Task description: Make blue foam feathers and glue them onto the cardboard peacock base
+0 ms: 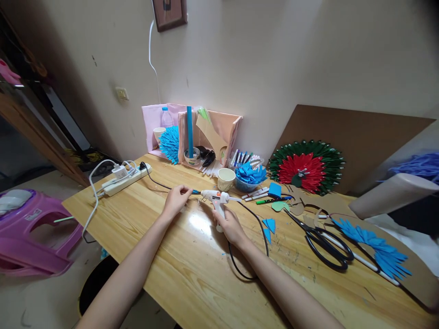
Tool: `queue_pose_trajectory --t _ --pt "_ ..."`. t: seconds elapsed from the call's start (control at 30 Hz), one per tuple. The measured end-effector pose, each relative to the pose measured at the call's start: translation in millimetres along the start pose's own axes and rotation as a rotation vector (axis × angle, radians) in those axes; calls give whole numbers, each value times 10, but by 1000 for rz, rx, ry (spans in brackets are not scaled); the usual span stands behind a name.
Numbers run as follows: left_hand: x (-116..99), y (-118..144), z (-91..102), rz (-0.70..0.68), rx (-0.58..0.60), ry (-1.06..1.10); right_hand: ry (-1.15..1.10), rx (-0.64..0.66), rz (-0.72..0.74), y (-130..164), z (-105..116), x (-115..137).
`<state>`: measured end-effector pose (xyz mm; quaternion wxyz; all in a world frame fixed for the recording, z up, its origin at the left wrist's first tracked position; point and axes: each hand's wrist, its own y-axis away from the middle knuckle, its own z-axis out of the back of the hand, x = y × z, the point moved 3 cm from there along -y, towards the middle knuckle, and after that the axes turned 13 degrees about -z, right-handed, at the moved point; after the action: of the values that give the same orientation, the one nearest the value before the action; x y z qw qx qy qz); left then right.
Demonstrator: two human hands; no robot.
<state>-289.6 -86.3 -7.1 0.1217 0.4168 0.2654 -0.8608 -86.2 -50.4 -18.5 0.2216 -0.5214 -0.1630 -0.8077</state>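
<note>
My right hand [232, 227] is wrapped round the handle of a white hot glue gun [214, 196], held above the wooden table. The gun's nozzle points left, and a translucent glue stick [235, 198] juts from its back. At the nozzle is a small blue paper piece [195, 192], pinched by the fingertips of my left hand [178, 199]. Whether nozzle and paper touch is too small to tell. A black cord [247, 277] loops beneath my right forearm. Right of the gun lie blue paper triangles [270, 225].
Behind the gun stand a paper cup [226, 179] and a bowl of blue paper pieces [249, 176]. Large black scissors [325, 246] lie at right, near a cardboard piece with blue paper petals [377, 246]. A power strip [126, 180] sits at the left edge, a pink stool [41, 233] beyond.
</note>
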Motion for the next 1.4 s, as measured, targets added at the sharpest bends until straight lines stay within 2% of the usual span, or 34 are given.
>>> queue_pose_trajectory --t 0.47,0.67,0.83,0.93,1.03,1.1,1.2,1.27,1.33,1.4 --pt "-51 9 27 38 5 24 -3 1 -34 10 15 40" --pt "-103 -28 154 0 -85 35 -8 -35 -22 -48 5 93" --pt "-181 -60 293 -27 -230 206 59 -136 57 -319 -189 221" --pt "-274 -51 329 -103 -292 266 225 -191 95 -496 -359 291" --pt "-377 -13 313 -191 -315 310 366 -203 57 -577 -460 315" --pt "-447 22 275 -234 -298 330 418 -187 52 -531 -447 323" --pt "-567 89 180 -247 -250 371 465 -137 136 -290 -255 317" --pt "-679 144 92 -253 -191 395 458 -120 221 -50 34 257" --pt "-831 204 -22 -277 -97 410 456 -117 253 200 480 106" --pt "-1013 263 -160 -307 8 386 434 -206 109 429 1106 -166"
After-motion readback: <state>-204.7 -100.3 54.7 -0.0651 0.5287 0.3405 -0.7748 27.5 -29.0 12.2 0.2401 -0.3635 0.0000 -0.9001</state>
